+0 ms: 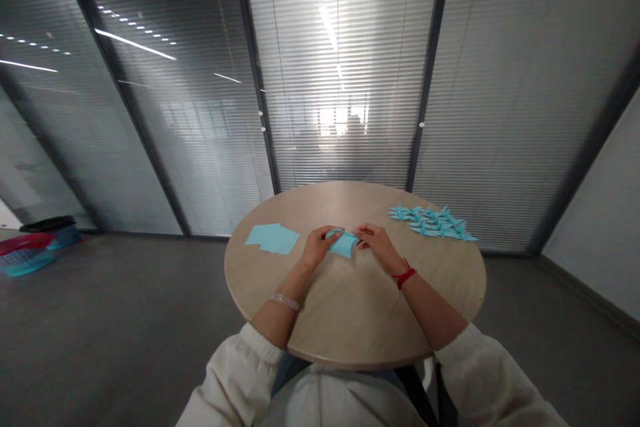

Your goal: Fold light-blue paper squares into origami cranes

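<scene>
A light blue paper piece (343, 243), partly folded, sits between my two hands over the middle of a round wooden table (350, 307). My left hand (319, 246) pinches its left edge with curled fingers. My right hand (376, 241) grips its right edge, fingers closed on the paper. A red cord circles my right wrist and a pale band my left wrist.
Flat light blue paper sheets (273, 238) lie on the table's left side. Several folded blue paper figures (433, 222) are spread at the far right. Glass walls with blinds stand behind. Plastic baskets (30, 250) sit on the floor far left.
</scene>
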The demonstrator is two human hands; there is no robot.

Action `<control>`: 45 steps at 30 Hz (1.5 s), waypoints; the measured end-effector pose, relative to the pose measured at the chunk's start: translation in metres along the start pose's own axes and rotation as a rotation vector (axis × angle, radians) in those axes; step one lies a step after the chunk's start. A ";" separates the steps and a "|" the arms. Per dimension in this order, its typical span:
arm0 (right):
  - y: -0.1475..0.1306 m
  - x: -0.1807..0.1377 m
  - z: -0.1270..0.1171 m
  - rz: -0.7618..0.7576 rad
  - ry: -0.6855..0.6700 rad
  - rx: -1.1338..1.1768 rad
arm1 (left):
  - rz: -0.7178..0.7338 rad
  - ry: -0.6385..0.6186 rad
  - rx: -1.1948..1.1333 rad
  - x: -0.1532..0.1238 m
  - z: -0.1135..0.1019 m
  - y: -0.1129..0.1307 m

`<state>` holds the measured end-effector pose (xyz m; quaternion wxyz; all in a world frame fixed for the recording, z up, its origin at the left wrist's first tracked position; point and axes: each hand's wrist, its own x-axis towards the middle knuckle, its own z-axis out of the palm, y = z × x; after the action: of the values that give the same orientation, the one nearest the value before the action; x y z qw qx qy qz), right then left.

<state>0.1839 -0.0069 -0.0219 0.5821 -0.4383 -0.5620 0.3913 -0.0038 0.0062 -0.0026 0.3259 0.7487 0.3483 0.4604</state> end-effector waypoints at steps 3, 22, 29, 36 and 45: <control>-0.004 -0.004 0.002 0.014 -0.116 -0.028 | -0.030 0.012 0.070 0.000 -0.002 0.001; 0.002 -0.003 0.002 -0.136 -0.219 -0.184 | 0.003 0.026 0.128 -0.001 0.004 -0.003; 0.003 -0.003 0.002 -0.169 -0.219 -0.224 | 0.015 0.062 0.275 -0.007 0.003 0.006; -0.005 -0.006 0.003 -0.168 -0.238 -0.223 | 0.048 0.004 0.290 -0.008 0.002 0.009; 0.003 -0.003 0.003 -0.120 -0.241 -0.257 | 0.001 -0.015 0.143 -0.006 0.005 0.010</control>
<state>0.1812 -0.0091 -0.0258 0.4719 -0.4248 -0.6982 0.3306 0.0006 -0.0049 0.0007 0.2738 0.7738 0.3774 0.4288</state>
